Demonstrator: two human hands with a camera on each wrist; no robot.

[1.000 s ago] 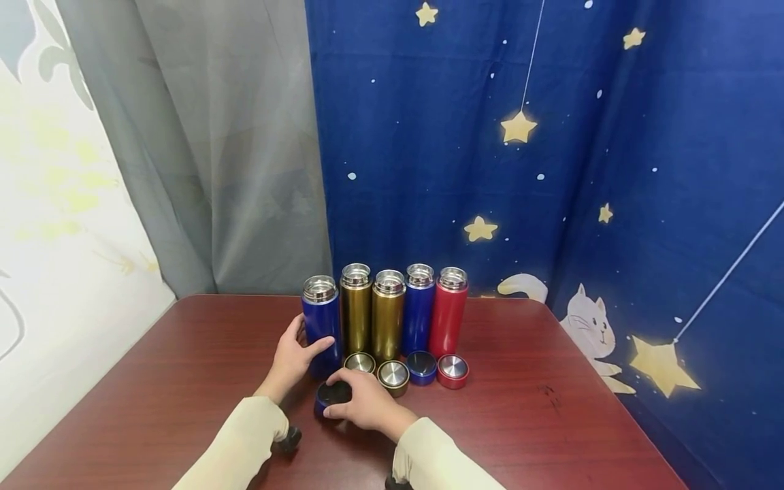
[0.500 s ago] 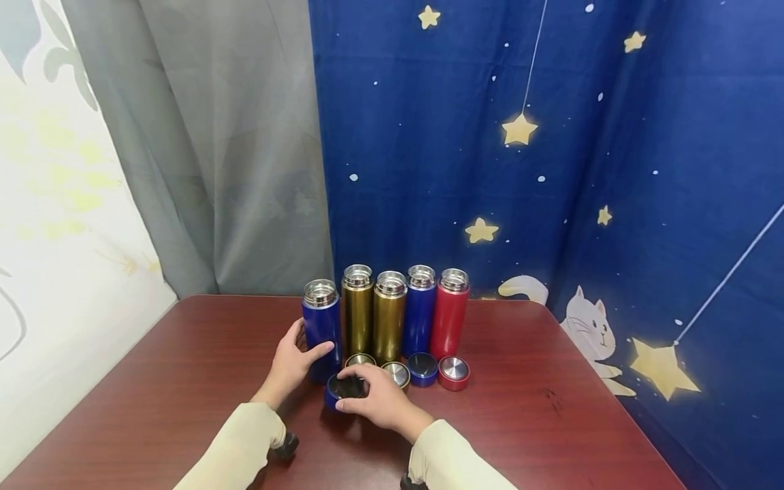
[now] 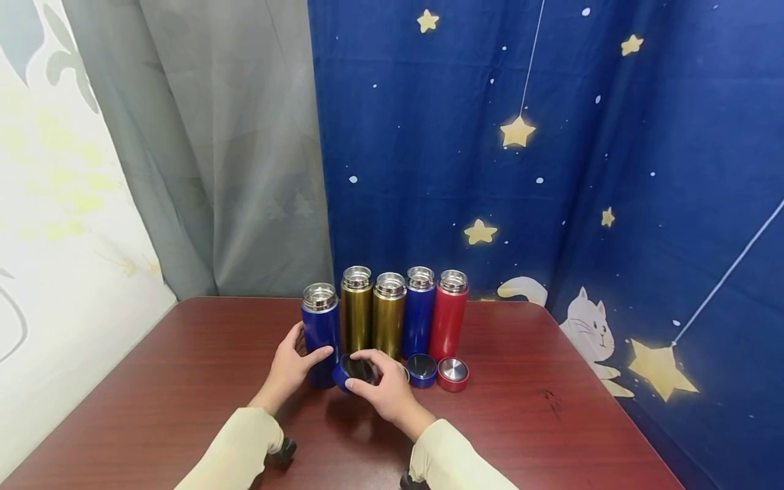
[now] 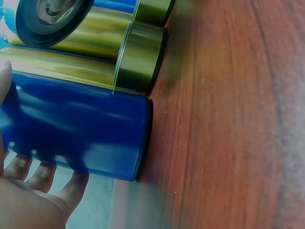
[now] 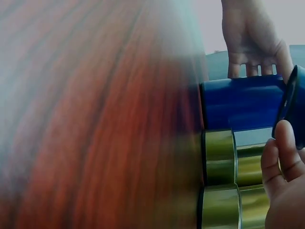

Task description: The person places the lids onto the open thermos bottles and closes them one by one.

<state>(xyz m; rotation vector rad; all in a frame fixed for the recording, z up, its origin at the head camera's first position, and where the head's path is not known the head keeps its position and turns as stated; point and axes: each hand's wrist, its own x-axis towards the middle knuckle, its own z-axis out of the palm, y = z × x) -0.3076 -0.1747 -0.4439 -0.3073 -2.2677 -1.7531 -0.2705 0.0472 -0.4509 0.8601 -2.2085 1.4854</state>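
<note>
My left hand [image 3: 285,364] grips an uncapped blue vacuum flask [image 3: 320,330] standing upright at the left end of the row, thumb across its front and fingers round the far side. My right hand [image 3: 387,391] pinches a blue lid [image 3: 356,371] with a dark top, thumb at one side and fingers at the other. The lid is off the table, tilted, beside the flask's lower half; the left wrist view shows the hollow underside of the lid [image 4: 53,19]. In the right wrist view the lid [image 5: 296,107] overlaps the flask [image 5: 243,102].
Two gold flasks [image 3: 356,320], another blue flask [image 3: 419,320] and a red flask [image 3: 450,323] stand uncapped to the right. Before them lie a blue lid [image 3: 422,371], a red lid [image 3: 453,374] and gold lids [image 4: 139,59], mostly hidden by my right hand in the head view.
My right hand has carried the blue lid from the tabletop rightward and up, tilting it, and now covers most of the gold lids. My left hand has stayed on the blue flask.
</note>
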